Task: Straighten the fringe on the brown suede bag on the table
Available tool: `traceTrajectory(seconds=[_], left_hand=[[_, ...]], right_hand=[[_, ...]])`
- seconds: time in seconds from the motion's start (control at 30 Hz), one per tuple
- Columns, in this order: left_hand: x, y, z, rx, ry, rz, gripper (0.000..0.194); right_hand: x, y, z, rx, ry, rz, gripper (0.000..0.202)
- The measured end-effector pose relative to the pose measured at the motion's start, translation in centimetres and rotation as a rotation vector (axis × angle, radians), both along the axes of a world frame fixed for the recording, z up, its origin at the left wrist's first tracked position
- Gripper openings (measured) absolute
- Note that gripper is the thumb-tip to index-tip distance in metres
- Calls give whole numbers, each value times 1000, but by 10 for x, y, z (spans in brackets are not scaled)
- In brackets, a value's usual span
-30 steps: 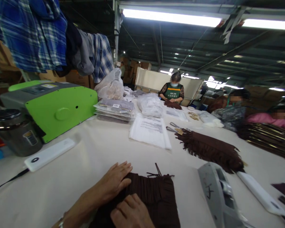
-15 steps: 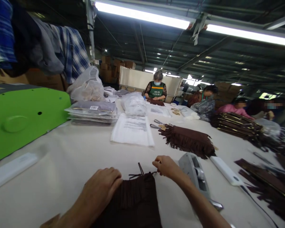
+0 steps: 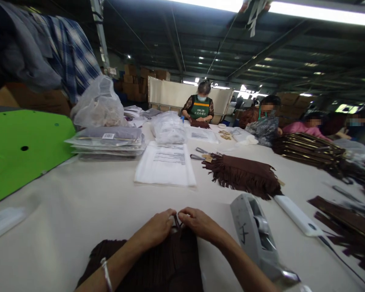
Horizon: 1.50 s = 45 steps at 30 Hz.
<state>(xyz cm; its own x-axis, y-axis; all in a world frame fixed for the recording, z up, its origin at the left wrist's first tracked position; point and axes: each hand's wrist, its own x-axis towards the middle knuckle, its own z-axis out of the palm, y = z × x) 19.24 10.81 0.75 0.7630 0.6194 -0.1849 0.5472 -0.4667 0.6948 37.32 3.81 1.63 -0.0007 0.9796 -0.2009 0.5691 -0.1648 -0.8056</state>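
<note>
While both hands meet at the near edge, the long cream table (image 3: 88, 211) carries everything else – cloth-covered, smooth, matte. Green machine housing (image 3: 21, 150) at far left, hard glossy plastic with a rounded corner. Clear plastic bag (image 3: 99, 103) behind it, knotted at top, stuffed with pale beige bits, too small to tell what. Stack of flat poly sleeves (image 3: 108, 140) just beside it, each holding a folded greyish garment, barcode sticker on top. Another crinkled clear bag (image 3: 168, 127) of white stuff, then a flat pile of printed white bags (image 3: 166, 164). Brown fringed garment (image 3: 243, 174) lies mid-table, suede-like, tasselled edge, paper tag by scissors (image 3: 199, 154).

Dark brown fringed piece (image 3: 167, 263) lies flat on the table right before the person – ribbed rows of fringe, soft, loose strands sticking up at its far edge. Left hand (image 3: 156, 229) and right hand (image 3: 197, 223) sit on that far edge, fingertips nearly touching, both pinching the loose strands. Silver bangle on the left wrist.

Grey tape dispenser (image 3: 255, 235) just right of the right forearm, white bar-shaped device (image 3: 295, 215) beyond it. Co-workers sit along the far side.
</note>
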Motion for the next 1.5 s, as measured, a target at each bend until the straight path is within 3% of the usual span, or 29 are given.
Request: traceTrajectory(seconds=[0.1,0.2,0.27,0.4,0.5,0.57,0.67,0.8,0.93,1.07,1.17,1.2,1.3,1.37,1.5], left_hand=[[-2,2,-5,-151,-95,15,47],[-5,-1,-6,-205,-161,63,54],[-8,-7,-2,-179,-219,69,55],[-14,-25,17,-95,-388,0,54],[-25,-33,27,9,-442,94,45],[-33,-32,27,39,-422,152,39],[-43,-26,19,27,-387,129,34],[-45,-22,6,13,-347,67,39],[-35,-26,3,21,-309,-37,43],[-25,-34,3,43,-284,-163,43],[-25,-40,3,62,-279,-207,42],[-26,-42,2,68,-282,-205,41],[-30,-44,0,77,-297,-174,42],[-31,-45,-1,74,-303,-149,46],[-30,-45,-5,63,-306,-121,52]], right_hand=[[-3,8,-8,-49,104,1,36],[-5,11,-15,-95,211,-34,53],[-7,11,-16,-89,271,-53,58],[-18,4,-3,8,317,-93,42],[-26,-8,12,70,339,-146,43],[-32,-21,18,105,375,-179,45],[-44,-44,15,207,400,-198,39],[-64,-76,-9,381,198,-73,28],[-75,-100,-38,605,-111,112,37],[-77,-112,-48,870,-320,360,43],[-72,-121,-35,951,-328,499,34],[-68,-123,-26,925,-309,442,29],[-51,-123,1,747,-307,96,20],[-38,-113,15,651,-378,-4,22],[-26,-81,22,554,-620,182,27]])
